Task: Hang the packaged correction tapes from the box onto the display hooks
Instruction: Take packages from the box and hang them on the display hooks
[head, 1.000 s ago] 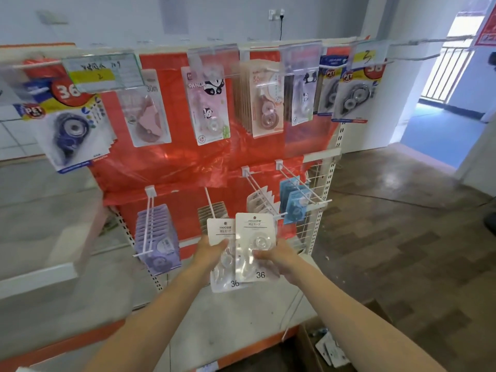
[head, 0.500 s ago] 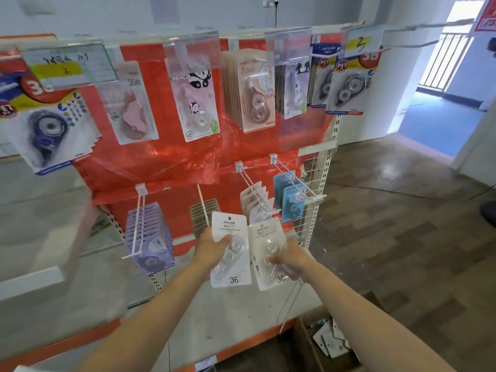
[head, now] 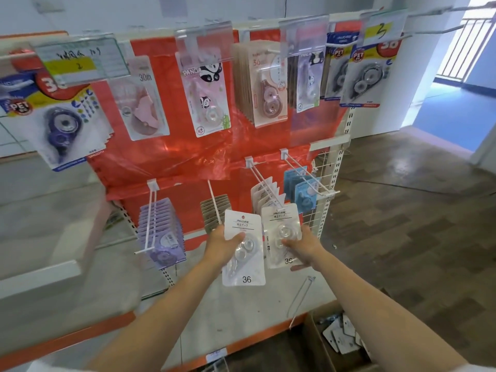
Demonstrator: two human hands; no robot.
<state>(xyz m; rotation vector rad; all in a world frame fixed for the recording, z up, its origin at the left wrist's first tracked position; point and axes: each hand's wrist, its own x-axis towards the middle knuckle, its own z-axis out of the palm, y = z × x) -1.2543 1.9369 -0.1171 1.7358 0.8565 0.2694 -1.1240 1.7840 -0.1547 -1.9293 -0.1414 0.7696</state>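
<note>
Your left hand (head: 220,247) pinches one white pack (head: 243,253), thumb on its front, just below a white hook (head: 214,204). Your right hand (head: 303,247) grips a second pack (head: 281,234) beside it, top near the next hook (head: 264,183). Box (head: 316,342) with more packs sits bottom right on the floor.

Left hand (head: 218,247) holds one white carded correction tape pack (head: 243,255), left of the right hand's (head: 306,244) pack (head: 280,236). Both sit before the white wire display hooks (head: 264,181). Brown cardboard box (head: 316,342) lies below right.
</note>
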